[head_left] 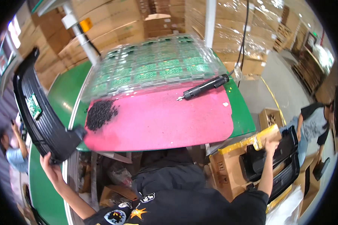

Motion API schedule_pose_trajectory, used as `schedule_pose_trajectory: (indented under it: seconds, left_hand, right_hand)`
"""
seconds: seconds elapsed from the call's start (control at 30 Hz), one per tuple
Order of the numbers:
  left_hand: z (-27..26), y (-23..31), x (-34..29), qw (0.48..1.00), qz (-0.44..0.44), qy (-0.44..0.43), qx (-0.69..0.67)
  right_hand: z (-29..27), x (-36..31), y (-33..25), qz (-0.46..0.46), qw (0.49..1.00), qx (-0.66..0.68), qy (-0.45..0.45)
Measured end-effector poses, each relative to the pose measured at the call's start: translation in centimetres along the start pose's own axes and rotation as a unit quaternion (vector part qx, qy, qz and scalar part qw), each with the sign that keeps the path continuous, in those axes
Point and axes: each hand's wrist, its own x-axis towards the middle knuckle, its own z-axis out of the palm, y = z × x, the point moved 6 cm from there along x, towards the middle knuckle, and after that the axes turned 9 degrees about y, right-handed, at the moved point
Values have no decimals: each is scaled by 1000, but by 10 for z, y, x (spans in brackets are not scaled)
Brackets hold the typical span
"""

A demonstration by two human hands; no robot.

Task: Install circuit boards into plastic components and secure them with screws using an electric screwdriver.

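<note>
My left hand [52, 170] grips the lower end of a long, curved black plastic panel [50, 127], which stands tilted at the left of the bench. A small green circuit board [33, 106] sits on the panel's ribbed face. To the right, my right hand [271, 146] is closed at the yellow-taped flap [264, 138] of a cardboard box [223, 168]. More black plastic parts [285, 144] lie in that box, beside my right forearm. On the pink mat [161, 123] are a black electric screwdriver [206, 87] and a pile of small black screws [99, 114].
Clear plastic trays of green circuit boards [150, 65] stand behind the mat. A green bench [45, 187] runs along the left. Dark cables [244, 37] hang at the back right. One person [313, 127] is at the right, another [15, 150] at the far left.
</note>
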Motion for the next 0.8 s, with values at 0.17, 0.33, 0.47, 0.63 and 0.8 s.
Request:
schedule_pose_trajectory:
  seconds: [0.17,0.33,0.47,0.63,0.8]
  left_hand:
    - [-14,-16,33,991,-129,28,-36]
    - [-72,-50,63,976,-125,174,-48]
    - [-95,-76,91,967,-125,179,-127]
    - [-138,-98,143,956,-36,289,-25]
    - [-71,-87,112,728,211,476,445]
  right_hand:
    - [-34,-31,-13,135,978,-95,-129]
    - [-56,-36,-34,90,977,-106,-163]
    - [-59,-9,-13,19,999,12,-37]
    - [-100,-20,-40,-232,875,424,-14]
    - [-223,-128,-139,-295,930,211,-64]
